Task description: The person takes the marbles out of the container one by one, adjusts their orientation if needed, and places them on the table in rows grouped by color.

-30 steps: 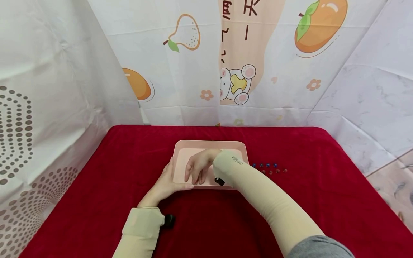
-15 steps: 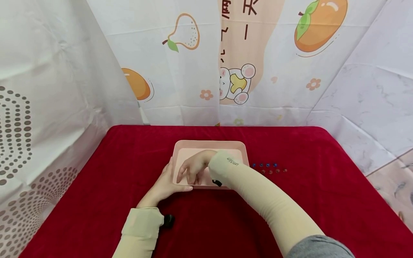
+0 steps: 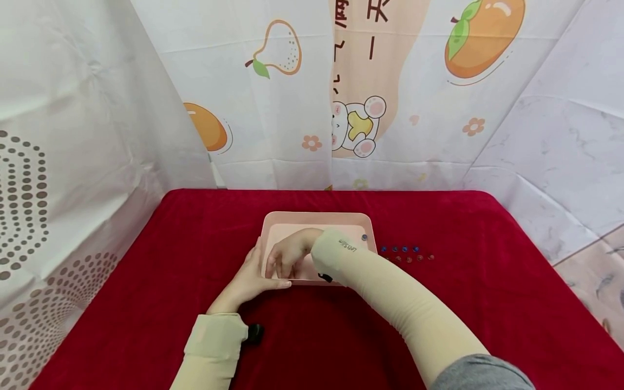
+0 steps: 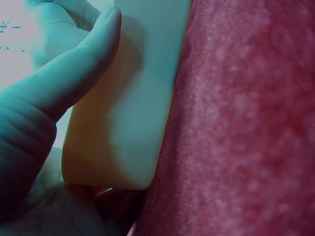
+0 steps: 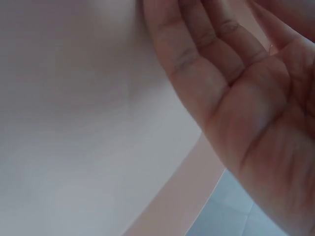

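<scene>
In the head view a shallow pink tray (image 3: 317,218) sits on the red cloth. My left hand (image 3: 248,277) holds its front left corner, thumb along the front wall and fingers along the left side. The left wrist view shows the thumb (image 4: 83,69) lying on the tray wall (image 4: 138,142). Inside the tray, my right hand (image 3: 287,253) reaches down at the left front, fingers bent. Its fingertips are out of the right wrist view, so I cannot tell whether they hold anything. A small blue piece (image 3: 364,237) lies near the tray's right wall.
Right of the tray, small round pieces lie in two rows on the red cloth (image 3: 439,303): several blue ones (image 3: 405,249) behind, several brownish ones (image 3: 420,258) in front. A printed curtain (image 3: 292,119) hangs behind the table. My right forearm (image 3: 404,303) crosses the tray's front right part.
My right hand has moved left within the tray, to its front left corner. The blue piece near the right wall has come into view from behind the sleeve. The left hand stays put.
</scene>
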Demonstrator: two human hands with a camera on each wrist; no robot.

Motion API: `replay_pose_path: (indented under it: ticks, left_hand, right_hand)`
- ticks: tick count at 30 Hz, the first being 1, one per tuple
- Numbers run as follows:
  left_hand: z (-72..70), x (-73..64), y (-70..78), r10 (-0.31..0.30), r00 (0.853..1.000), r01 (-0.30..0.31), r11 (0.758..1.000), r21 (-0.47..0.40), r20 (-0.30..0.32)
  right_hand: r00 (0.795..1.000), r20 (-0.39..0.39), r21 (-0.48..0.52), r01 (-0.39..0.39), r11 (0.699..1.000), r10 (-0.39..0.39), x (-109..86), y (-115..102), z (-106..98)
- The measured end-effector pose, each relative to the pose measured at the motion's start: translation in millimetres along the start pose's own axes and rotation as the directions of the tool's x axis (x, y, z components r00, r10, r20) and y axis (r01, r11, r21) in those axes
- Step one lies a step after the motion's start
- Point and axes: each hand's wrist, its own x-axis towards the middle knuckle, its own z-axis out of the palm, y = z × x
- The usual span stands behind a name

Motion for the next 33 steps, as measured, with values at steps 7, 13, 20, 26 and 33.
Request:
replay_pose_path:
  ticks: [7, 13, 20, 26, 33]
  left_hand:
    - [-0.6, 0.1, 1.0, 0.019, 1.000, -0.019, 1.000, -0.012, -0.007]
    - [-1.2, 0.1, 0.5, 0.009, 1.000, -0.009, 1.000, 0.004, -0.003]
    - [-0.5, -0.4, 0.2, 0.013, 1.000, -0.013, 1.000, 0.000, -0.002]
    - [-0.2, -0.6, 0.8, 0.013, 1.000, -0.013, 1.000, 0.006, 0.005]
    - [-0.1, -1.6, 1.4, 0.026, 1.000, -0.026, 1.000, -0.009, -0.001]
  right_hand:
    - [0.999, -0.008, 0.014, -0.048, 0.999, 0.048, -6.2, 0, -1]
    - [0.998, 0.001, 0.040, -0.064, 0.997, 0.064, -7.0, 2, -1]
    - [0.999, -0.017, 0.052, -0.045, 0.998, 0.046, -8.0, 5, -2]
    - [0.999, -0.048, 0.081, 0.001, 0.997, 0.003, -10.0, 7, -4]
    - [0.992, -0.122, 0.102, 0.033, 0.994, -0.021, -12.3, 11, -8]
